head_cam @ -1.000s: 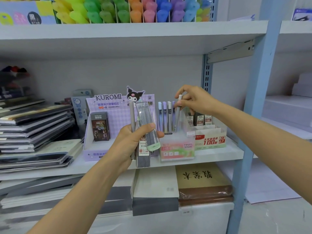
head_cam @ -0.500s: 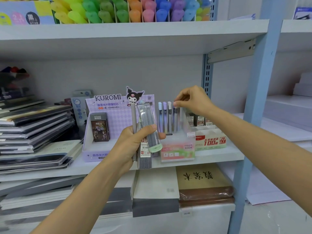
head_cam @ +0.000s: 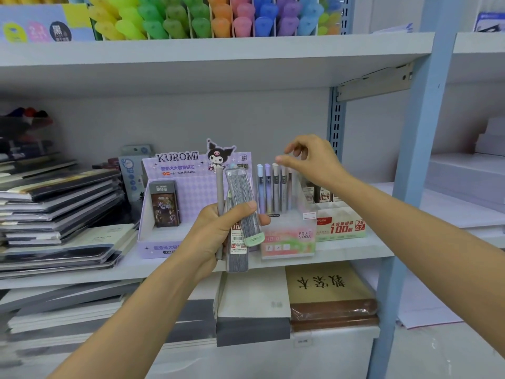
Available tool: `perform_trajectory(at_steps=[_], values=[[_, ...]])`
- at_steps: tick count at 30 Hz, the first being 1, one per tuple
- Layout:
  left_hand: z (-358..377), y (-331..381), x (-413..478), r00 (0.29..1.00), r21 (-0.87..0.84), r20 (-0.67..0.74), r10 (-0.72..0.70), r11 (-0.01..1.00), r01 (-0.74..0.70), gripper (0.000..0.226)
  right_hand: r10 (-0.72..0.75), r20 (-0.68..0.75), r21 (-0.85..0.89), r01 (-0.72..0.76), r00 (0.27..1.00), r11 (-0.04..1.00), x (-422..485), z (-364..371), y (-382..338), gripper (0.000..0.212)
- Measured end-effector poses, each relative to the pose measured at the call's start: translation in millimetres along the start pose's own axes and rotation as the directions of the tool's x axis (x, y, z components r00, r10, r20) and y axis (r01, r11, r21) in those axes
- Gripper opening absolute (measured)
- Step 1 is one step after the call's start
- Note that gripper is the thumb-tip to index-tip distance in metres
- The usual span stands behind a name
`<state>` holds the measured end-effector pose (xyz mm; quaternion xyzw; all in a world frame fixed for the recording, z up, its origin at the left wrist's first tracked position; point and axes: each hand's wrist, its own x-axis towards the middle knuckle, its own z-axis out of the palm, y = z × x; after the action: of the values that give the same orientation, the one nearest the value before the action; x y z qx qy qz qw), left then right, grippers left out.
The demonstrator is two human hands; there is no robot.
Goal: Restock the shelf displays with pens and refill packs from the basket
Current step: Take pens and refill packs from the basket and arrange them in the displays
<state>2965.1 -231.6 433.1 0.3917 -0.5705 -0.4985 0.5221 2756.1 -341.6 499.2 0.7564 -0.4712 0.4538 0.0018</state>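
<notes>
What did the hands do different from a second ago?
The right hand let go of the pale pen it was slotting into the clear Fruit Soda display box and lifted up, fingers loose. The left hand still grips a grey pen and clear refill packs.

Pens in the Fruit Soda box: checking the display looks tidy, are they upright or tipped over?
Upright: the pens stand side by side, caps up, in the Fruit Soda box; the right hand above them grips none.

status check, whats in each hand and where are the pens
Left hand grips grey pen and refill packs. Right hand empty, above pens standing in Fruit Soda box. Nothing between.
</notes>
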Motion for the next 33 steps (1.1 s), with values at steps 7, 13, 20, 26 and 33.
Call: perform_trajectory(at_steps=[7, 13, 20, 26, 33], values=[[16.0, 9.8, -8.7, 0.999, 0.072, 0.037, 0.022, 0.997, -0.025, 0.043, -0.197, 0.449, 0.522, -0.076, 0.872, 0.850, -34.8, -12.1, -50.7, 0.021], [12.9, 18.5, -16.5, 1.000, 0.014, -0.013, 0.011, 1.000, -0.011, 0.051, -0.129, 0.334, 0.667, -0.137, 0.934, 0.732, -40.5, -18.2, -50.0, 0.020], [19.7, 21.4, -12.3, 0.988, 0.060, -0.157, 0.009, 0.998, 0.000, 0.033, -0.162, 0.336, 0.672, -0.116, 0.928, 0.731, -55.5, -31.8, -34.7, 0.031], [38.3, 31.0, -6.9, 0.989, -0.004, -0.140, -0.035, 0.999, 0.035, 0.033, -0.212, 0.372, 0.502, -0.004, 0.904, 0.865, -71.6, -45.6, -11.9, 0.028], [59.0, 29.0, -5.2, 0.973, 0.046, -0.223, 0.052, 0.998, -0.043, 0.032, 0.046, 0.106, 0.543, -0.096, 0.993, 0.834, -76.0, -66.9, 24.9, 0.021]])
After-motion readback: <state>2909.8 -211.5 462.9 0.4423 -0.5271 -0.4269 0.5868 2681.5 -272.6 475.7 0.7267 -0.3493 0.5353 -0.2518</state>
